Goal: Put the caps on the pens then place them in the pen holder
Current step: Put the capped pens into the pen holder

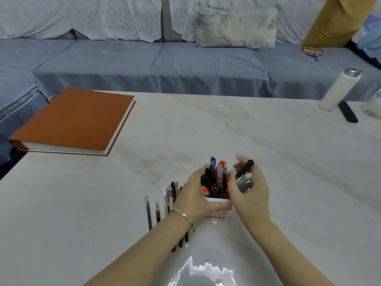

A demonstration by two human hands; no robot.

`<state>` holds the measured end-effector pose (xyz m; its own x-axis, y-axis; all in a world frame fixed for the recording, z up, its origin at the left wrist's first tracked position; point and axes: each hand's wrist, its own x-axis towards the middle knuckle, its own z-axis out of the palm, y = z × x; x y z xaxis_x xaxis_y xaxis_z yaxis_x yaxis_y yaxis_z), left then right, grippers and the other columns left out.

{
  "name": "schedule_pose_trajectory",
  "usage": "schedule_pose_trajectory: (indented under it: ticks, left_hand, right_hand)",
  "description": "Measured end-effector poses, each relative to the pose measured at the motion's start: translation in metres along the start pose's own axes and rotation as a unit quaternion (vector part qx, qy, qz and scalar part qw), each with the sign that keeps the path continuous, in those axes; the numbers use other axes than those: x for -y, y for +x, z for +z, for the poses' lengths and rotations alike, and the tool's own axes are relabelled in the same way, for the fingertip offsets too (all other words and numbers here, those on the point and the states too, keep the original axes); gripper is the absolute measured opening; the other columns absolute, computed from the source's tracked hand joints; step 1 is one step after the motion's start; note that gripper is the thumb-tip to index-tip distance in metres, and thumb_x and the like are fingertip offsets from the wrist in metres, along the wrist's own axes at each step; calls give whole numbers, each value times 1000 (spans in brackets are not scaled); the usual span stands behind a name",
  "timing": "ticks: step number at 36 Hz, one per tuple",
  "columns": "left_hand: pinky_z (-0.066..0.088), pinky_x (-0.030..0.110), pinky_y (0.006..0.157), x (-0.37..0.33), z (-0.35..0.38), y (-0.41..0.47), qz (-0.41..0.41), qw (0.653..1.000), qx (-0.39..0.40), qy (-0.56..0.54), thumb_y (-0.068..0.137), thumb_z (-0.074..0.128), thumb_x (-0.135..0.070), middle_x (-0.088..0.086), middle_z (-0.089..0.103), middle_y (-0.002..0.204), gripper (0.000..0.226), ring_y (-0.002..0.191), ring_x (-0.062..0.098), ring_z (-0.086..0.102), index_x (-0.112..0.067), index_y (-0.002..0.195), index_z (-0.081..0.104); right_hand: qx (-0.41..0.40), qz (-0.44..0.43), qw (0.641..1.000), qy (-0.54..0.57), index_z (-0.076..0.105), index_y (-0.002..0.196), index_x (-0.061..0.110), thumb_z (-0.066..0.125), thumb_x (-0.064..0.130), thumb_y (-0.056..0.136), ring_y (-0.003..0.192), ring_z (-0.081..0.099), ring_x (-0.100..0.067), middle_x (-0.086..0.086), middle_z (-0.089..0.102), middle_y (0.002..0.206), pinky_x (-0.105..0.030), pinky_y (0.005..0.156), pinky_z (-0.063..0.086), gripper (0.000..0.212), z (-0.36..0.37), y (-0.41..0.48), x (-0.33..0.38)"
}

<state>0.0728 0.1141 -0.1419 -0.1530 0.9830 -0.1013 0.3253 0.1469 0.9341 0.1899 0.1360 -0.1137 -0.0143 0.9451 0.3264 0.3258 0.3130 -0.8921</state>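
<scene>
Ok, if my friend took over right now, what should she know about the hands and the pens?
Left hand: wrapped around the pen holder, steadying it.
Right hand: holding a bunch of pens beside the holder, a bit blurred.
Holder: already has several pens standing in it.
Left to do: a row of loose pens and pencils lies on the table left of the holder, partly hidden by the left arm. Cap any that need it, then drop them in.
</scene>
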Motion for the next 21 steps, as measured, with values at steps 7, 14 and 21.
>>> schedule_pose_trajectory:
  ticks: [7,14,21]
  left_hand:
    - [43,35,101,-5,-10,-5,26,999,35,17,55,83,-35,-7,52,129,80,118,10,50,-33,124,42]
    - [32,15,103,0,-21,-11,40,996,44,61,61,82,-22,-26,38,126,98,118,-13,33,-35,138,22]
    - [34,-5,79,-8,-24,-13,34,992,73,92,71,72,-8,-37,35,116,86,104,-24,41,-56,118,19]
  right_hand:
    - [-31,-113,993,-4,46,109,42,57,-7,76,75,53,-2,23,56,99,-5,62,41,60,4,-12,-8]
    - [25,-160,975,-150,59,116,-1,38,25,95,123,45,-15,-6,56,124,-17,105,32,40,-2,-12,-25]
    - [229,110,967,21,-9,144,26,49,26,91,132,26,3,14,21,144,-8,104,23,79,-11,1,-2]
